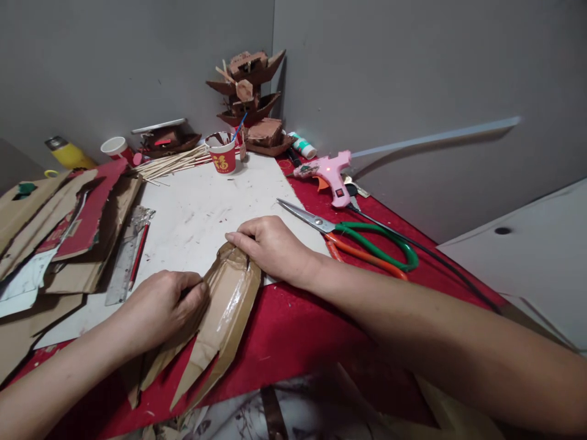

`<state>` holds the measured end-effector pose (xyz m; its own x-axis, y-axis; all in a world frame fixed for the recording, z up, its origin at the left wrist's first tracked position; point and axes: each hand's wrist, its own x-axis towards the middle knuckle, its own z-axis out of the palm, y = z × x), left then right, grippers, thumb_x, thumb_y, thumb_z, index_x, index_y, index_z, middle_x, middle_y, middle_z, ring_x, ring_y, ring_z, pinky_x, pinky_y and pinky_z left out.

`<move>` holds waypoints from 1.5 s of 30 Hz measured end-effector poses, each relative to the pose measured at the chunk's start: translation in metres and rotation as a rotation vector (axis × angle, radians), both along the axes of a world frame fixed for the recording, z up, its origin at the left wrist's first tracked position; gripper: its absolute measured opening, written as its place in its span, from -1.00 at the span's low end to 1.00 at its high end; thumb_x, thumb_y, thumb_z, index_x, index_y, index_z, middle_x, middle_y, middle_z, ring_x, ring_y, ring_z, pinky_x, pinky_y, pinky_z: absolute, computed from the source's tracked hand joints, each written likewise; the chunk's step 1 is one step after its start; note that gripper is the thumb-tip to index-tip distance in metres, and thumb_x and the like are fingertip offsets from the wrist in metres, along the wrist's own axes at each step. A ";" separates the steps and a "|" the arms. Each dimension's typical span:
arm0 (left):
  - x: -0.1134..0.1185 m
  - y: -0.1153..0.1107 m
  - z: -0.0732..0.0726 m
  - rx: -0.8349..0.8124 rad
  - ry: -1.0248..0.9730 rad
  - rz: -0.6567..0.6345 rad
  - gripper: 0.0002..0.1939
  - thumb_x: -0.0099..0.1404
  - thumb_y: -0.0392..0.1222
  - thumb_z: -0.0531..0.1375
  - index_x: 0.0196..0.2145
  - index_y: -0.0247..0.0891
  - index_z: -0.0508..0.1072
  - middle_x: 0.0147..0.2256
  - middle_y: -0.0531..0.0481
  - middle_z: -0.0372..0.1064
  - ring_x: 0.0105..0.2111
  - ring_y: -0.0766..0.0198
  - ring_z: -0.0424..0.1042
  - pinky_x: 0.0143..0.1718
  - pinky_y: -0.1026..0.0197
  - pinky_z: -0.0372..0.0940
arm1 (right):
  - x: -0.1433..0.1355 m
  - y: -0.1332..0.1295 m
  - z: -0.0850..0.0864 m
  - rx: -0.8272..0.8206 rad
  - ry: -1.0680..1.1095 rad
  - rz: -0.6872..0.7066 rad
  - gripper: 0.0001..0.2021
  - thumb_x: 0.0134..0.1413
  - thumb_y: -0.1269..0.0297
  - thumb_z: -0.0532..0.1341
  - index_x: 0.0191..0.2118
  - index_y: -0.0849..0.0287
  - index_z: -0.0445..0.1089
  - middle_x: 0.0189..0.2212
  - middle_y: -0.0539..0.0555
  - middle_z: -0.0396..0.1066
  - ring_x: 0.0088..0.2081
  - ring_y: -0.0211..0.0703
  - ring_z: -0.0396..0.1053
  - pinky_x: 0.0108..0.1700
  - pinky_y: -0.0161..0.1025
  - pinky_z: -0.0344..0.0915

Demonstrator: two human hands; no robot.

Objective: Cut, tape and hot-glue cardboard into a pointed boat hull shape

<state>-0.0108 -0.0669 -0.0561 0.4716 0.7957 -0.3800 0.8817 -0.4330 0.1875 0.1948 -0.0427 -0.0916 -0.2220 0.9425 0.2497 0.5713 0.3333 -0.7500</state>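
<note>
A brown cardboard piece (220, 311) with folded sides and a shiny strip of tape lies slantwise over the red table cover (298, 330), its pointed lower ends toward me. My right hand (270, 247) pinches its upper end between thumb and fingers. On its left side, my left hand (169, 302) is closed around the cardboard edge. Scissors (330, 227) with green and orange handles rest just beyond my right forearm, their blades over the white sheet (183, 208).
A pink glue gun (328, 174) stands at the right with a black cord. Behind are a red cup (222, 157), wooden sticks (172, 162) and stacked cardboard boats (252, 91). Cardboard sheets (82, 226), a ruler (121, 263) and a red pencil (139, 256) lie left.
</note>
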 end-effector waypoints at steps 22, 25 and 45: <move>0.017 -0.008 0.006 0.251 0.309 -0.179 -0.67 0.36 -0.17 -0.08 -0.46 -0.22 0.37 -0.60 -0.07 0.41 -0.60 0.11 0.39 -0.57 0.17 -0.11 | 0.003 -0.002 0.006 0.007 -0.060 0.005 -0.67 0.20 0.37 0.16 -0.59 0.30 0.41 -0.68 -0.08 0.13 -0.57 -0.35 0.03 -0.46 -0.31 -0.05; 0.013 0.003 0.007 0.159 0.189 -0.109 -0.62 0.38 -0.05 -0.11 -0.48 -0.19 0.33 -0.58 -0.03 0.40 -0.58 0.20 0.35 -0.55 0.22 0.00 | 0.002 -0.002 0.006 0.010 -0.095 0.008 -0.68 0.20 0.36 0.16 -0.57 0.31 0.43 -0.66 -0.05 0.18 -0.56 -0.34 0.05 -0.45 -0.31 -0.03; 0.006 -0.004 0.007 0.030 0.070 -0.080 -0.69 0.36 -0.15 -0.11 -0.47 -0.20 0.29 -0.56 0.02 0.36 -0.55 0.24 0.34 -0.51 0.24 0.05 | 0.001 -0.004 0.007 0.004 -0.101 0.026 -0.69 0.20 0.36 0.16 -0.55 0.30 0.46 -0.62 0.01 0.34 -0.55 -0.34 0.13 -0.42 -0.33 0.02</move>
